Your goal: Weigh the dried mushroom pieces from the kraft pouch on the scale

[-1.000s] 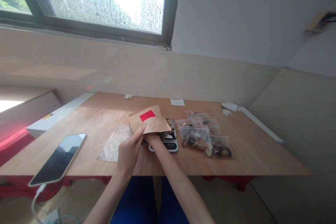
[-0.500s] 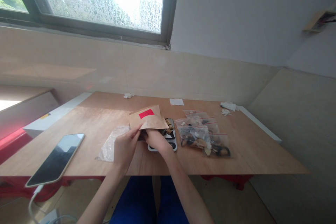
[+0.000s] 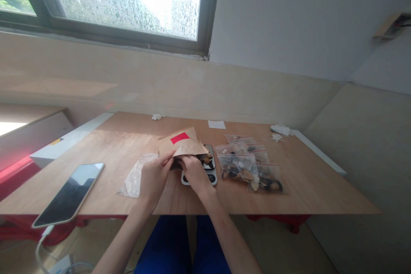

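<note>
A brown paper bag with a red label lies tilted, its mouth facing me. My left hand pinches the near edge of that mouth between thumb and fingers. At the opening is my right hand, its fingers bent and closed with the tips partly hidden by the bag. What they hold, if anything, does not show. Behind the right hand sits a small kitchen scale, partly covered by hand and bag. Brown and dark dried pieces, which look like mushrooms, rest on it.
Several clear zip bags of dried pieces lie right of the scale. A crumpled clear plastic bag is left of my left hand. A phone on a cable lies at the table's left front. White paper and tissues lie along the back.
My right hand has drawn back slightly out of the bag's mouth, so more of its fingers show. My left hand keeps its pinch on the bag's edge.
</note>
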Action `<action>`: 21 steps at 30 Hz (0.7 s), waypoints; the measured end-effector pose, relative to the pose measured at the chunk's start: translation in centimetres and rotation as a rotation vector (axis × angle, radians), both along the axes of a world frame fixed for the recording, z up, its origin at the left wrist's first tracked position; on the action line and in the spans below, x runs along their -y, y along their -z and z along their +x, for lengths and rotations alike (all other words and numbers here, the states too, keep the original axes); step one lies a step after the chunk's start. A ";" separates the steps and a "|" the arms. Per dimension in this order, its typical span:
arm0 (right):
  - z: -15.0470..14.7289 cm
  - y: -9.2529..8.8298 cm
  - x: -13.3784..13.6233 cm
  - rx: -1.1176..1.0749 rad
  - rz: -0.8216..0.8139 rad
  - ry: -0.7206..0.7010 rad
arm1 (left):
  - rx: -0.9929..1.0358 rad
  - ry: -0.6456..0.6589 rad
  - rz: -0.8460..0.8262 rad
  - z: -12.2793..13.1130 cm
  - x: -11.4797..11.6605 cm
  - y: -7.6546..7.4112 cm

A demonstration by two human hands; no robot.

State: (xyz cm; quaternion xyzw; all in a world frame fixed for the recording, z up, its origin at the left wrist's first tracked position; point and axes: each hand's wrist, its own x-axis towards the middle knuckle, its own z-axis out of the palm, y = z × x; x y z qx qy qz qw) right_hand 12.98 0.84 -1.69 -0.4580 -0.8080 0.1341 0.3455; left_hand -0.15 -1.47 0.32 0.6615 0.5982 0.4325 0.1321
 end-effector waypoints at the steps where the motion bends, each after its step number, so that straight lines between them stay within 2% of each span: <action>1: 0.1 0.0 0.1 0.006 0.031 -0.010 | -0.003 0.002 0.001 0.0 0.0 -0.1; 6: 0.5 0.2 0.7 -0.007 0.177 -0.028 | -0.010 0.004 -0.017 0.0 0.0 -0.3; 13: 1.4 0.8 1.5 0.029 0.372 -0.127 | 0.020 0.029 -0.042 0.0 -0.3 -0.4; 17: 1.8 1.0 2.0 0.041 0.477 -0.124 | 0.038 0.037 -0.054 0.0 -0.5 -0.8; 21: 2.2 1.4 2.2 -0.029 0.506 -0.093 | 0.090 0.053 -0.065 -0.1 -0.7 -1.5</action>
